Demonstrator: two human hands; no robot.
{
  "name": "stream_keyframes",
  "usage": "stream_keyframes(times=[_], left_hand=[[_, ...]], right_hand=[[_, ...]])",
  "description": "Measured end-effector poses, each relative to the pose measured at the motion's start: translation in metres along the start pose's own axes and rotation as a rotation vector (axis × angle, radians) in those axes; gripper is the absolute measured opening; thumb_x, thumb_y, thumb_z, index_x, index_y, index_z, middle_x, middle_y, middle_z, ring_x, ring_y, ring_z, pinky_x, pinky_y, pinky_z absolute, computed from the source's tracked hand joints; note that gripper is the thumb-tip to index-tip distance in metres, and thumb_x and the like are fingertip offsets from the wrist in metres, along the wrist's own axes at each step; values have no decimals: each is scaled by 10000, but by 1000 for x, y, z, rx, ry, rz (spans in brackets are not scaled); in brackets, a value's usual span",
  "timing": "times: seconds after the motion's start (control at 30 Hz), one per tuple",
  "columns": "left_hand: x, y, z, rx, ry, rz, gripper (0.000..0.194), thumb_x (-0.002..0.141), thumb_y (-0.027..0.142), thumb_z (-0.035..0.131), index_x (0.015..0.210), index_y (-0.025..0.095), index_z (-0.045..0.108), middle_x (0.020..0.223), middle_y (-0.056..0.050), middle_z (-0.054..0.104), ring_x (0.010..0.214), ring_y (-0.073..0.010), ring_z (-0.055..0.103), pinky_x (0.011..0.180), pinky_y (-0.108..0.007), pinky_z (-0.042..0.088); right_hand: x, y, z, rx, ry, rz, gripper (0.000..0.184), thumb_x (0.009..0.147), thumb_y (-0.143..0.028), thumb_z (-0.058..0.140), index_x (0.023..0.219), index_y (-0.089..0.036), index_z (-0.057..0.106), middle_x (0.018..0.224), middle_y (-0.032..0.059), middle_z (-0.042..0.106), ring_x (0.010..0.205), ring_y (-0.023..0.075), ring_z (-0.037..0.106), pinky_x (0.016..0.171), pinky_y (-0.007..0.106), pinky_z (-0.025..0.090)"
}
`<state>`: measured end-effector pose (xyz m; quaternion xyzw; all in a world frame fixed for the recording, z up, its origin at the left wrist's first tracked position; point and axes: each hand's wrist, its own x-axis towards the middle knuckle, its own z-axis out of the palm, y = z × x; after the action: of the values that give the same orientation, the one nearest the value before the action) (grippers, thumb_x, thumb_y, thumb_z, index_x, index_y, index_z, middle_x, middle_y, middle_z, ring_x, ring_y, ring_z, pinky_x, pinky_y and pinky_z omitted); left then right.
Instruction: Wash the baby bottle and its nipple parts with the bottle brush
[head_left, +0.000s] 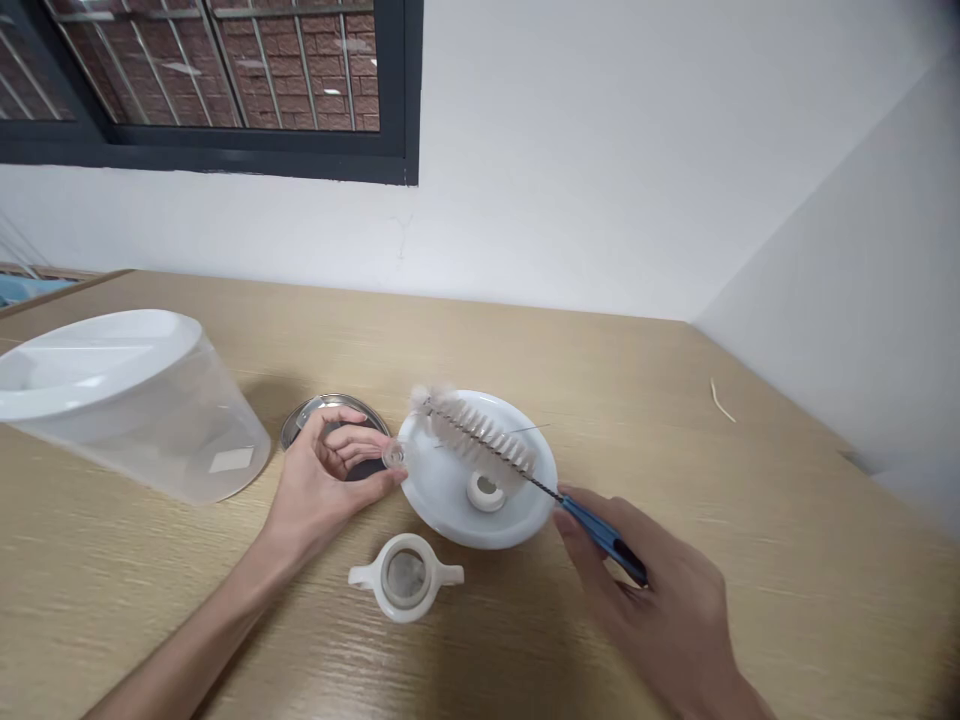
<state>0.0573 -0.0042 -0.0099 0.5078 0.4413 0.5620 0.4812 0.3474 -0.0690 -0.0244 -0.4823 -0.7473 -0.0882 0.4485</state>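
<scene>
My right hand (660, 595) grips the blue handle of a bottle brush (480, 440), whose white bristles lie slanted over a round white lid (517, 510) on the wooden table (750, 560). My left hand (330, 480) pinches a small clear piece (394, 456) at the lid's left rim, fingers curled. Just behind my left hand lies a round metal disc (322, 410). In front of the lid sits a small white strainer (406, 577) with two side tabs.
A clear plastic container (142, 400) with a white rim lies tilted at the left of the table. A thin pale sliver (722, 400) lies at the far right. White walls meet behind the table; a barred window (210, 80) is at the upper left.
</scene>
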Motion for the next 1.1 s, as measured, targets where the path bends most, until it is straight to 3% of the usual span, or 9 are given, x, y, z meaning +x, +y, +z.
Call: stream_keyframes(times=[0.23, 0.37, 0.53, 0.7, 0.83, 1.1], left_hand=[[0, 1, -1, -13, 14, -9, 657, 612, 176, 960, 1064, 219, 485, 822, 5, 771, 823, -142, 756, 854, -289, 627], [1, 3, -1, -42, 2, 5, 635, 608, 163, 957, 1035, 221, 490, 847, 5, 772, 838, -130, 752, 851, -265, 628], [0, 2, -1, -44, -3, 33, 605, 625, 172, 949, 1031, 226, 505, 916, -3, 767, 851, -128, 746, 861, -270, 628], [0, -1, -2, -35, 21, 49, 588, 613, 167, 955, 1020, 231, 535, 890, 23, 743, 860, -128, 741, 857, -260, 623], [0, 0, -1, -30, 6, 62, 547, 634, 159, 946, 1015, 222, 559, 939, 2, 750, 879, -127, 738, 868, -257, 617], [1, -7, -4, 12, -93, 136, 528, 702, 195, 917, 1164, 230, 665, 1161, -72, 747, 1057, -203, 713, 990, -365, 585]], right_hand=[[-1, -10, 0, 62, -38, 87, 126, 993, -299, 627, 1086, -234, 683, 851, 3, 763, 600, 106, 691, 530, 194, 526], [0, -5, 1, 32, -21, 35, 150, 973, -250, 654, 1118, -228, 684, 793, -14, 743, 537, 80, 640, 546, 185, 525], [-1, -6, -1, -10, 7, 140, 131, 990, -321, 626, 1048, -231, 702, 772, 5, 749, 551, 120, 677, 491, 210, 509], [-4, -7, 2, 52, -38, 20, 164, 983, -261, 635, 1140, -233, 673, 808, -12, 739, 545, 88, 648, 551, 188, 531], [-2, -2, 1, -9, -1, 49, 137, 972, -247, 652, 1104, -220, 678, 748, -13, 721, 517, 99, 633, 515, 205, 509], [0, -1, -4, -50, 43, 99, 110, 991, -302, 625, 1054, -234, 686, 764, 7, 739, 550, 127, 667, 493, 222, 499]])
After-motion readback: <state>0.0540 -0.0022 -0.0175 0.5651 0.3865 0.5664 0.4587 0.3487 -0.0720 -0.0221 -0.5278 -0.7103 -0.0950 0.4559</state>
